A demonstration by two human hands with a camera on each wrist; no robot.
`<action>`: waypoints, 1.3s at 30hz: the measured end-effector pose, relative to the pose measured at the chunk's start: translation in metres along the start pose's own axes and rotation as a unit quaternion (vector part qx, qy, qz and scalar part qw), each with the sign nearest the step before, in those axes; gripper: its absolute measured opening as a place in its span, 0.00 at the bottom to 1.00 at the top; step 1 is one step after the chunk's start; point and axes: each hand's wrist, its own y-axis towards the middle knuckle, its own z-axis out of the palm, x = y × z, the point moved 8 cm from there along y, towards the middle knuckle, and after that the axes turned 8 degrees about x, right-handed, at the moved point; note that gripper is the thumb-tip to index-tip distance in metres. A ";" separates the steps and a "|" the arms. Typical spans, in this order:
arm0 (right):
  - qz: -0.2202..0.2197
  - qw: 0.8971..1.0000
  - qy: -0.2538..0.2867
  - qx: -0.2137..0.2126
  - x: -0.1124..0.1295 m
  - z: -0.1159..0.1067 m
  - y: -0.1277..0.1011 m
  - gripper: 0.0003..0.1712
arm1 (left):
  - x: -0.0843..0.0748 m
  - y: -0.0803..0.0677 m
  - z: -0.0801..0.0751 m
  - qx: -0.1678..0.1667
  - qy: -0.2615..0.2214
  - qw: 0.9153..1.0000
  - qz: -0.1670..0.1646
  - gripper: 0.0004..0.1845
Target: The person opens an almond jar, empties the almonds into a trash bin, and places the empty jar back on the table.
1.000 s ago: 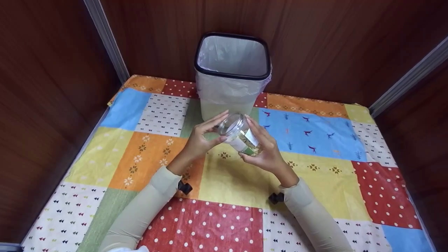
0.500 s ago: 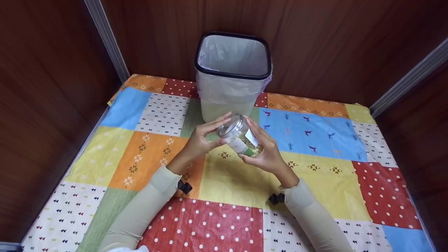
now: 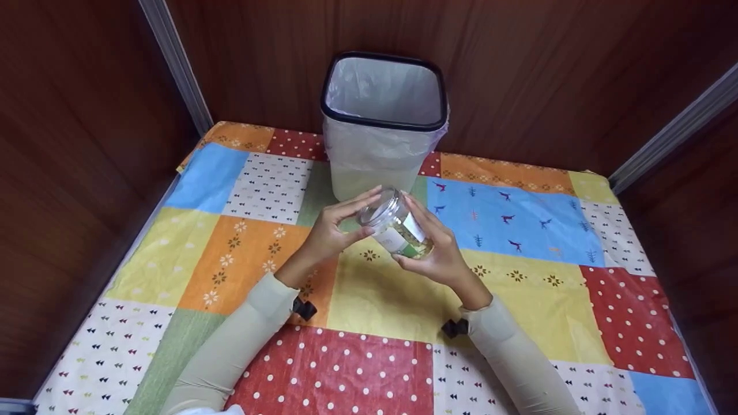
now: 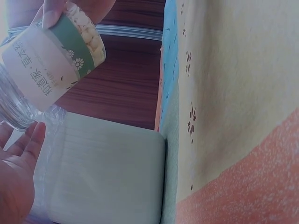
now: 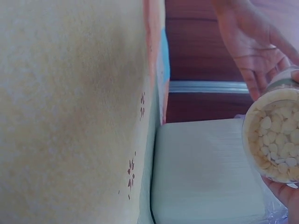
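Observation:
A clear jar (image 3: 398, 227) is held tilted above the middle of the table, its threaded mouth end up and to the left. My right hand (image 3: 439, 248) grips its body near the base, fingers over the far side and thumb below. Around the mouth end, my left hand (image 3: 335, 227) holds the jar between fingertips and thumb. A white and green label (image 4: 46, 65) with printed characters wraps the side. Through the base show pale flat pieces (image 5: 278, 137), gathered in the lower part of the jar. I cannot tell whether a clear lid covers the mouth.
Behind the hands stands a tall whitish bin (image 3: 375, 155) with a black rim (image 3: 383, 125) and a plastic liner (image 3: 386, 86). A patchwork cloth (image 3: 346, 369) covers the table. Dark wood panels (image 3: 519, 86) with metal corner strips (image 3: 179, 69) enclose it on three sides.
Over the last second the jar has turned slightly and its mouth end has shifted a little left within the left hand. Both arms have stayed almost still.

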 end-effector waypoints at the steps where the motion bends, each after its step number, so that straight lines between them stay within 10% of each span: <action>1: 0.000 1.000 -0.002 0.001 -0.001 0.000 0.000 0.60 | 0.001 0.000 0.000 0.000 -0.001 1.000 0.002 0.31; 39: -0.029 0.999 -0.045 -0.006 0.003 0.000 0.000 0.60 | -0.042 0.004 -0.002 -0.046 0.046 0.998 -0.004 0.27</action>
